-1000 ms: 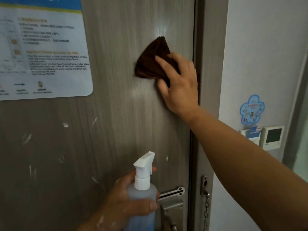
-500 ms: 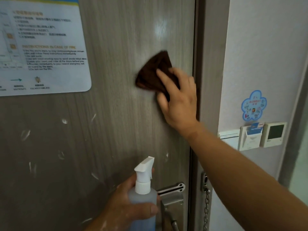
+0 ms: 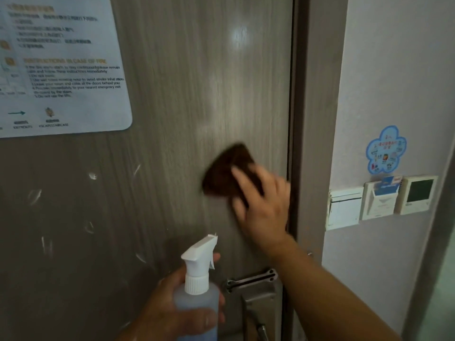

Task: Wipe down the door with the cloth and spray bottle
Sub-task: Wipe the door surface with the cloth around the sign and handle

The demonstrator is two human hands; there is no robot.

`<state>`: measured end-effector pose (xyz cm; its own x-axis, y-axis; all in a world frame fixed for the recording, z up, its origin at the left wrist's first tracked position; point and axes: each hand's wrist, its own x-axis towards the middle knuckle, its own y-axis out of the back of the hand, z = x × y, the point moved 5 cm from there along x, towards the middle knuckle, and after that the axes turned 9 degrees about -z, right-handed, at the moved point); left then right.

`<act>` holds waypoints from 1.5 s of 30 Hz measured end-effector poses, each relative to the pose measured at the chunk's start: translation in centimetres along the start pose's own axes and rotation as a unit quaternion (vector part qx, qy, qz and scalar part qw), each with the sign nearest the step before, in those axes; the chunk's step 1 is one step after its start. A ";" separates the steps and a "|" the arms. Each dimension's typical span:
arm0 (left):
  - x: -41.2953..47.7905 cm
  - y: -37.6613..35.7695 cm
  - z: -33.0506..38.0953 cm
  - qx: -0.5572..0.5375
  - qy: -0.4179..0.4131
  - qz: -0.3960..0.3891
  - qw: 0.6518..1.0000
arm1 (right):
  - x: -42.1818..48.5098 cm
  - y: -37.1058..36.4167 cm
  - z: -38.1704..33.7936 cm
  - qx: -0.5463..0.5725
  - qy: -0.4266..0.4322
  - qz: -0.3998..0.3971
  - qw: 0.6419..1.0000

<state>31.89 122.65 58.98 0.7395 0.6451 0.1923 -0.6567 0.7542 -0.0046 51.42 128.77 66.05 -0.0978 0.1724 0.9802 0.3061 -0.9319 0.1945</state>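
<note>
Two grips: right hand [image 3: 263, 207] flat on cloth [image 3: 224, 171], left hand [image 3: 167, 308] round bottle [image 3: 197, 299].

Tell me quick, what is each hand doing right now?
Left hand: closed around the translucent blue plastic spray bottle with the white trigger.
Right hand: open, flat fingers pressing the dark brown cloth against the grey wood-grain door.

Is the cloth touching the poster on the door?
No, the right hand presses the cloth on bare door near its right edge, apart from the poster at upper left.
</note>
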 end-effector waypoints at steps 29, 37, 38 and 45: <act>-0.7 1.2 0.8 -0.017 -0.021 0.037 0.999 | 12.2 2.4 -0.1 0.008 0.010 0.050 0.999; -1.0 1.0 0.0 0.002 0.013 0.077 0.997 | 0.4 0.1 -0.3 -0.029 0.137 -0.063 0.988; -1.0 1.1 0.1 0.000 0.013 0.081 0.997 | 2.0 0.4 -0.2 -0.030 0.134 -0.052 0.989; -1.6 1.7 0.0 0.025 0.000 0.125 0.992 | 14.9 2.8 -0.3 0.009 0.008 0.045 0.999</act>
<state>29.60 122.88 58.67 0.5528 0.8112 0.1906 -0.8260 0.5637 -0.0034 50.49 128.66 81.20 -0.0848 0.0824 0.9930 0.3307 -0.9377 0.1060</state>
